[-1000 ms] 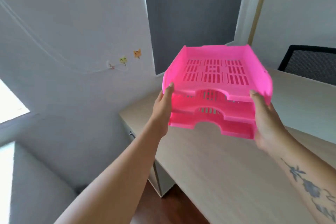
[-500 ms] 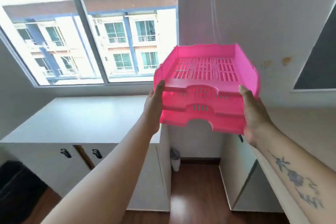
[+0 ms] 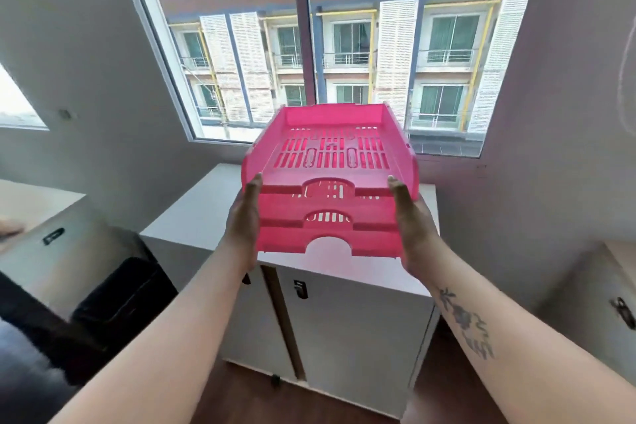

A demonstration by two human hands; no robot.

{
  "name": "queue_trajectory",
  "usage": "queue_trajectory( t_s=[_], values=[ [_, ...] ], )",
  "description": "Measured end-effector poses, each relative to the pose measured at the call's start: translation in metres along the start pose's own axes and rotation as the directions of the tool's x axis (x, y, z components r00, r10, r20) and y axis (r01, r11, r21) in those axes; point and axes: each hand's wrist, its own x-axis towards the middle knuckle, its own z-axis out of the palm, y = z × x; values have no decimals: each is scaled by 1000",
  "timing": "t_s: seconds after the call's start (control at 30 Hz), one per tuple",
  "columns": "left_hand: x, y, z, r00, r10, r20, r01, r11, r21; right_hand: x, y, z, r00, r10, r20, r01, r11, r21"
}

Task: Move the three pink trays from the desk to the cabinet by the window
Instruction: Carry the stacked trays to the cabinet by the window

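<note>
A stack of three pink trays [image 3: 329,182] is held in the air above the near part of the white cabinet [image 3: 347,313], which stands under the window [image 3: 330,45]. The trays sit one on another, each with a slotted floor and a curved notch in its near edge; nothing lies in the top tray, and the two lower ones are mostly hidden. To the left of the cabinet is a dark chair [image 3: 113,299]. The left hand [image 3: 242,220] presses flat against the left side of the stack, fingers pointing up and away. The right hand [image 3: 411,220] presses the right side likewise, so the stack is clamped between both palms. The right forearm bears a dark tattoo [image 3: 464,327].
</note>
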Motion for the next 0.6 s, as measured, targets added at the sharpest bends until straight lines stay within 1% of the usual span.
queue_trajectory(
  t_s=[0.13, 0.37, 0.43, 0.53, 0.6],
  values=[
    [22, -20, -29, 997, -37, -74, 36, 999, -13, 21, 25, 27, 1000, 15, 23, -15, 1000, -26],
    [67, -61, -40, 994, -83, -76, 85, 996, 18, 65, 73, 32, 997, 74, 7, -73, 994, -80],
    [82, -73, -41, 988, -118, -95, 121, 992, 28, 79, 84, 31, 997, 80, -4, -80, 988, -131],
    [96, -91, -44, 974, -161, -157, 169, 985, 42, 92, 98, 31, 998, 63, 25, -56, 973, -222],
    [97, -96, -48, 973, -174, -149, 189, 977, 97, 96, 99, 31, 998, 48, 31, -39, 965, -259]
  ],
)
